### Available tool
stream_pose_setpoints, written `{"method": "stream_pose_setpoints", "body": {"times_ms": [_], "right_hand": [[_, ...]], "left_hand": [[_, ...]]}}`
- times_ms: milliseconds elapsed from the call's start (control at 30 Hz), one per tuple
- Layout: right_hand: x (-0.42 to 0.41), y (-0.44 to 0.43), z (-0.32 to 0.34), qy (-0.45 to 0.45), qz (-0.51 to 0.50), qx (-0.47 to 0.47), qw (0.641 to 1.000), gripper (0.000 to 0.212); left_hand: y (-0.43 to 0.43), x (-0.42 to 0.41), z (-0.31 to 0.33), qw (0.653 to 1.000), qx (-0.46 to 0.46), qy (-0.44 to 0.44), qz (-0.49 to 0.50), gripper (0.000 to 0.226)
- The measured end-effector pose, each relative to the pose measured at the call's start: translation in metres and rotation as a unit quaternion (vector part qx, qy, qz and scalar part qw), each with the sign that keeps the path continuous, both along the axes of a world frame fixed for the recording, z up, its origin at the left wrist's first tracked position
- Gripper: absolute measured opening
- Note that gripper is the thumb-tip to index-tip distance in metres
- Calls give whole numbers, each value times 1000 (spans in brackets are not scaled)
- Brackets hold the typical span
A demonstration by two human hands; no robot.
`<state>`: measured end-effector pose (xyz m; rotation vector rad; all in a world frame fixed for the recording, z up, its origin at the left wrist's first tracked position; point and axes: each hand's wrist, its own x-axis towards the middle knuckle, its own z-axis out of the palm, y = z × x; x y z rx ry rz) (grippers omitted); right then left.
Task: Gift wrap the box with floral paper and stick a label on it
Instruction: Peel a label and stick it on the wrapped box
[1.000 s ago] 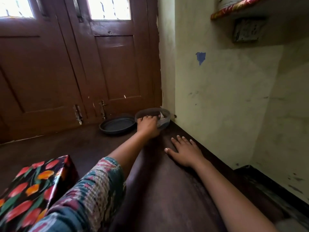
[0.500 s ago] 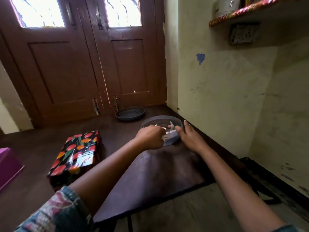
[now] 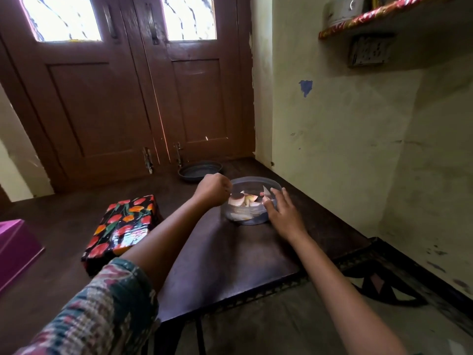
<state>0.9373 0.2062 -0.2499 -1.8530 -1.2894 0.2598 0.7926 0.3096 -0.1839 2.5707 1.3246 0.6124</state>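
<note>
Head view: wrapped box (image 3: 122, 226), in glossy floral paper, lies flat toward the left side of the dark table (image 3: 230, 265), its near corner hidden behind the left forearm, no label discernible on it. Clear round container (image 3: 252, 198) of paper pieces sits toward the far right edge by the wall; left hand (image 3: 213, 189) is curled at its rim, fingertips hidden, so I cannot tell whether it pinches a piece. Right hand (image 3: 281, 213) rests spread and straight-fingered against the container's near wall; a dark lid (image 3: 199, 171) lies beyond, and a pink object (image 3: 15, 242) is cut off at the left.
</note>
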Motion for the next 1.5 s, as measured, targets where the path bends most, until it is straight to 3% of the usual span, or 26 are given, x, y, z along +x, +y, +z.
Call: {"method": "stream_pose_setpoints", "body": {"times_ms": [100,200,300,400,567,667,767,900,967,1033,1133,1233,1333,1500], "right_hand": [[1,0,-1,2,6,8,1000,52],[1,1,-3,-1,5,11,1000,52],[2,1,-3,3,5,17,1000,51],[2,2,-4,3,4,15,1000,51],[2,3,-3,2,5,6,1000,53],[-3,0,0,24,-3,5,1000,56],[-9,-7,5,-4,-21,51,998,57],[-59,-29,17,-55,2,191,980,58],[-93,-45,19,9,50,218,975,39],[-124,-62,15,129,90,183,970,24],[-153,-70,2,276,114,96,949,20],[-164,-68,0,278,121,36,952,17],[-164,-68,4,346,153,-6,926,4],[-159,-74,7,377,169,-3,911,19]], "left_hand": [[15,15,-8,997,21,65,37,21],[23,28,-13,987,47,138,64,38],[29,35,-17,980,80,158,87,30],[32,34,-19,983,96,116,105,24],[9,10,-1,991,89,-57,86,15],[-23,-22,15,985,105,-115,77,14],[-55,-56,21,978,123,-151,68,11],[-93,-98,8,976,131,-168,54,9],[-108,-118,-7,973,137,-181,39,10],[-120,-137,-24,972,139,-188,30,10],[-131,-156,-45,970,135,-199,37,9],[-137,-166,-59,965,150,-208,48,8],[-141,-170,-68,957,149,-245,44,9],[-140,-174,-69,915,-8,-400,62,12]]}}
